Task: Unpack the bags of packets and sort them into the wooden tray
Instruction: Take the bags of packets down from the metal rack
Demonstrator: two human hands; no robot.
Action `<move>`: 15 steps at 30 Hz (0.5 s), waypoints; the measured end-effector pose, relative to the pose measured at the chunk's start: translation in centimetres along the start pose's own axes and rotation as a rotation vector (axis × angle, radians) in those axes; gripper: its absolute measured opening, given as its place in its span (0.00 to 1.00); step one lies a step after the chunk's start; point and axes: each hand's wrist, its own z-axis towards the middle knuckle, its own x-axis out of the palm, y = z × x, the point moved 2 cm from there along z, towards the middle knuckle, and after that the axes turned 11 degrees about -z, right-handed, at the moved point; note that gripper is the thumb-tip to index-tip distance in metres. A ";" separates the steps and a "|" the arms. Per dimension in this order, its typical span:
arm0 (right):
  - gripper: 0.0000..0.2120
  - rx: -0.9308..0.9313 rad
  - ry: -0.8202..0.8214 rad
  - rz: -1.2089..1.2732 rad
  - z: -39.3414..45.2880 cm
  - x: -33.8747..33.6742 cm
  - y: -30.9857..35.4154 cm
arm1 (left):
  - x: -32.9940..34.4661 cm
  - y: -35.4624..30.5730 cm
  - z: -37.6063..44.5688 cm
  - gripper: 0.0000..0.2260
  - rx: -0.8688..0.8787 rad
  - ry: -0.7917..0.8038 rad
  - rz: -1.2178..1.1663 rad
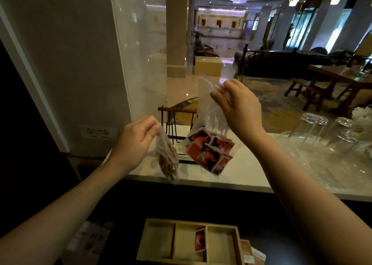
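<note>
I read no brand anywhere: the red, black and white print on the packets is too broken up to make out, and the small green-marked label (98,132) on the pale wall at mid-left is blurred. My right hand (239,108), raised just right of centre, pinches the top edge of a clear, crinkled plastic bag (209,144) that hangs below it, its bottom stuffed with flat red-and-black packets (209,154) lying at mixed angles. My left hand (133,144), lower and left of centre, has its fingers and thumb curled round the neck of a second thin clear bag (168,160) — this one narrow and drooping, with brownish contents I cannot identify. Both bags hang in the air in front of a white, glossy counter (251,164). At the bottom centre sits the wooden tray (142,242), pale and boxy with three compartments; a few red-and-black packets (200,241) stand on edge against the right-hand divider of the middle one. On the counter at right stand upturned clear glasses (310,129) — smooth and cylindrical. Behind the bags is a dark wire rack (175,123) with a wooden top bar.
</note>
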 end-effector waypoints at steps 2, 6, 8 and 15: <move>0.15 -0.014 0.014 0.059 -0.6 -0.9 0.4 | 0.3 -0.5 -0.9 0.11 0.018 0.008 0.016; 0.20 -0.098 0.138 0.235 -3.2 -1.6 1.4 | 1.8 -1.8 -3.2 0.10 -0.010 0.056 0.019; 0.23 -0.126 0.248 0.314 -5.2 -1.4 1.8 | 2.8 -2.1 -5.0 0.10 -0.027 0.128 0.021; 0.11 -0.053 0.635 0.608 -14.5 1.0 2.7 | 6.5 -1.3 -13.1 0.10 -0.369 0.311 -0.091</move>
